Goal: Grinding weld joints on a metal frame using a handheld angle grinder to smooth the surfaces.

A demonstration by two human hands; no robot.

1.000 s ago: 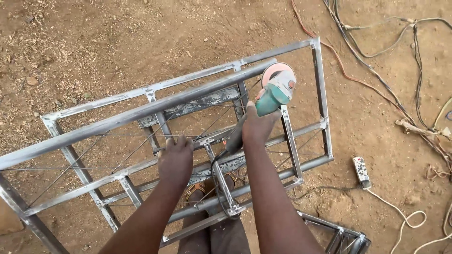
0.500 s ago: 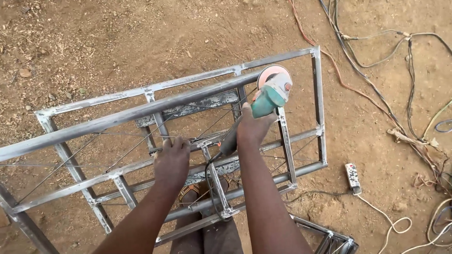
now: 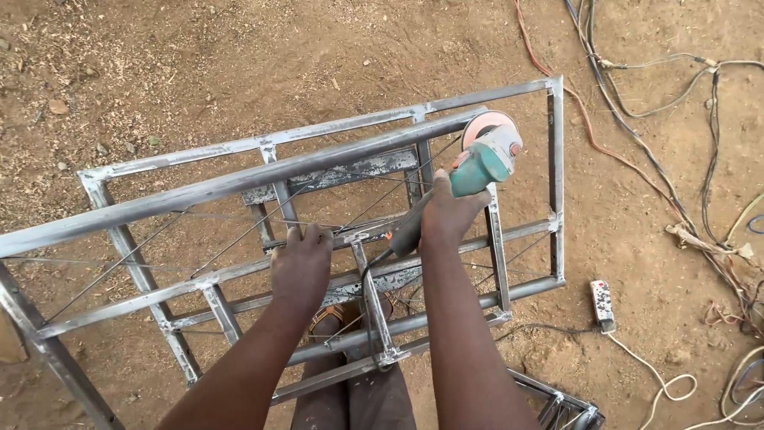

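On bare sandy ground strewn with cables (image 3: pixel 637 103), the right hand (image 3: pixel 450 215) has its fingers wrapped tight round a teal angle grinder (image 3: pixel 481 159) at the frame's far right corner, likely heavy and kicking, while the left hand (image 3: pixel 301 267) grips the rigid, hard-edged steel frame (image 3: pixel 239 185) mid-rail.

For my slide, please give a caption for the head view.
Right hand holds a green grinder at a metal frame on dirt; left hand grips a bar.

Metal frame (image 3: pixel 239 187) on dirt ground (image 3: pixel 199 64), cables (image 3: pixel 684 159) right of it, grinder (image 3: pixel 481 163) over frame
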